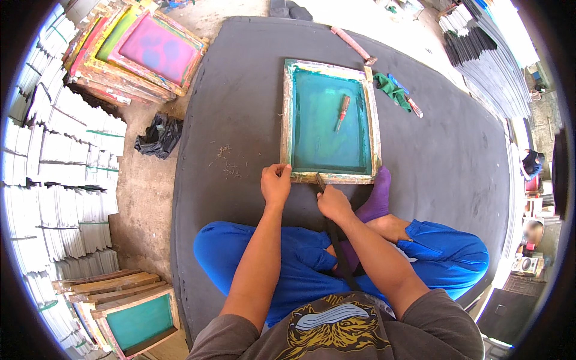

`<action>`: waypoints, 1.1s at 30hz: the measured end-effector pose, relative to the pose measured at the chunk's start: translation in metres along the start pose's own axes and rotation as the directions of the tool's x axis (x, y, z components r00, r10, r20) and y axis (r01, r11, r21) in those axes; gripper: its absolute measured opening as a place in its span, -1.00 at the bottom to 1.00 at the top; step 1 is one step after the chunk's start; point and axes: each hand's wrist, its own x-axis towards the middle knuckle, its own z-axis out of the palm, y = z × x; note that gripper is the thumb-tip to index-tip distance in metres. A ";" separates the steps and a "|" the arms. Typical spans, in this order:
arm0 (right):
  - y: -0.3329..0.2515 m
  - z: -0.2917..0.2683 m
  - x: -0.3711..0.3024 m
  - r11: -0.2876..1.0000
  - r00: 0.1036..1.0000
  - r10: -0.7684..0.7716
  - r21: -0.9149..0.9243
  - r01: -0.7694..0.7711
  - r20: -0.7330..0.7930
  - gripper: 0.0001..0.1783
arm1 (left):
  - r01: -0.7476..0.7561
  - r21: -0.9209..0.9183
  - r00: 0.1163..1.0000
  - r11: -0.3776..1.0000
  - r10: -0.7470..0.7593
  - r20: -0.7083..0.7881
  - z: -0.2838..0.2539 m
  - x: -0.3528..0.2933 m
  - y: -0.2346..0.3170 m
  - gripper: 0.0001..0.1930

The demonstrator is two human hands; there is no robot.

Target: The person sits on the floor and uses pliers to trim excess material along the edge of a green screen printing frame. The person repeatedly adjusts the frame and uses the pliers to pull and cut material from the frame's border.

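A wooden screen-printing frame [375, 129] with green mesh lies flat before me on a dark padded surface. At its near left corner, my left hand [276, 185] is closed, fingers pinching the wood. My right hand [333, 203] is closed around a slim dark tool [320, 179], its tip against the near edge of the frame; its exact kind is mostly hidden by the fingers. On the mesh rests a screwdriver [343, 113] with a red handle. Just beyond the frame's far right corner lies a hammer [353, 44] with a pinkish handle.
Right of the frame are a green cloth [391, 90] and a red-handled tool [414, 107]. Thin scraps [228, 162] lie to the left. Stacked frames [135, 75], a black plastic bag [159, 135] and bundled white sheets [60, 210] line the left side. My sock-covered foot [375, 198] touches the near right corner.
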 end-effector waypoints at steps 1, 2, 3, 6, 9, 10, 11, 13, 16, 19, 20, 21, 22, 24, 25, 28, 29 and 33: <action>-0.004 -0.002 -0.004 0.999 1.000 -0.005 -0.034 0.004 -0.006 -0.56 | -0.007 0.001 1.000 1.000 0.007 -0.017 0.000 -0.001 0.001 -0.69; -0.007 -0.003 -0.007 0.998 1.000 -0.010 -0.069 0.009 -0.011 -0.55 | -0.013 0.002 0.999 1.000 0.013 -0.034 0.001 -0.001 0.001 -0.70; -0.009 -0.003 -0.009 0.997 1.000 -0.013 -0.075 0.011 -0.022 -0.56 | -0.021 0.001 0.999 1.000 0.021 -0.049 0.001 -0.001 0.002 -0.72; -0.012 -0.002 -0.013 0.996 0.999 -0.015 -0.084 0.012 -0.040 -0.57 | -0.035 -0.008 0.998 0.999 0.035 -0.044 0.004 0.000 -0.001 -0.71; -0.011 -0.003 -0.011 0.999 1.000 -0.003 -0.039 0.003 -0.017 -0.57 | -0.061 0.021 0.996 0.998 0.062 -0.069 0.006 0.000 -0.003 -0.72; -0.007 -0.001 -0.006 1.000 1.000 -0.001 -0.006 0.001 0.003 -0.57 | -0.067 0.031 0.995 0.997 0.069 -0.067 0.007 0.000 -0.003 -0.72; -0.004 0.000 -0.003 1.000 1.000 0.001 0.027 -0.001 0.024 -0.57 | -0.073 0.042 0.995 0.996 0.075 -0.065 0.007 0.001 -0.003 -0.72; -0.008 -0.004 -0.006 0.999 0.999 -0.030 -0.035 0.031 0.015 -0.56 | -0.065 0.042 0.996 0.997 0.067 -0.056 0.008 0.000 -0.004 -0.72; -0.005 -0.001 -0.004 0.999 0.999 -0.040 -0.022 0.040 0.009 -0.54 | -0.056 0.028 0.997 0.998 0.057 -0.052 0.006 0.000 -0.003 -0.73; 0.000 0.002 -0.003 0.996 0.998 -0.058 0.067 0.058 -0.008 -0.51 | -0.072 0.055 0.995 0.996 0.075 -0.059 0.006 -0.002 -0.003 -0.72; 0.002 0.003 -0.004 0.993 0.998 -0.068 0.100 0.069 -0.017 -0.49 | -0.068 0.062 0.996 0.996 0.072 -0.049 0.005 0.000 -0.005 -0.71; 0.008 0.009 -0.001 0.984 0.997 -0.075 0.162 0.079 -0.031 -0.49 | -0.064 0.066 0.997 0.996 0.067 -0.033 0.006 0.000 -0.005 -0.70; 0.015 0.017 0.005 0.970 0.995 -0.081 0.224 0.090 -0.049 -0.48 | -0.066 0.055 0.997 0.996 0.068 -0.039 0.007 -0.001 -0.003 -0.70; 0.016 0.023 0.006 0.967 0.994 -0.076 0.237 0.094 -0.082 -0.48 | -0.063 0.037 0.996 0.997 0.065 -0.062 0.006 -0.002 -0.002 -0.71; 0.012 0.022 0.001 0.978 0.993 -0.068 0.189 0.085 -0.097 -0.48 | -0.065 0.035 0.995 0.997 0.067 -0.074 0.006 -0.001 -0.005 -0.71; -0.002 0.006 -0.009 0.995 0.997 -0.033 0.095 0.041 -0.076 -0.49 | -0.059 0.042 0.992 0.997 0.064 -0.111 0.005 -0.001 -0.004 -0.71; -0.004 0.003 -0.008 0.997 0.998 -0.020 0.071 0.024 -0.058 -0.49 | -0.048 0.054 0.991 0.997 0.054 -0.124 0.005 -0.002 -0.002 -0.71; 0.015 0.008 0.008 0.984 0.994 -0.094 0.148 0.100 -0.049 -0.55 | -0.038 0.094 0.992 0.995 0.049 -0.120 0.006 -0.003 0.000 -0.69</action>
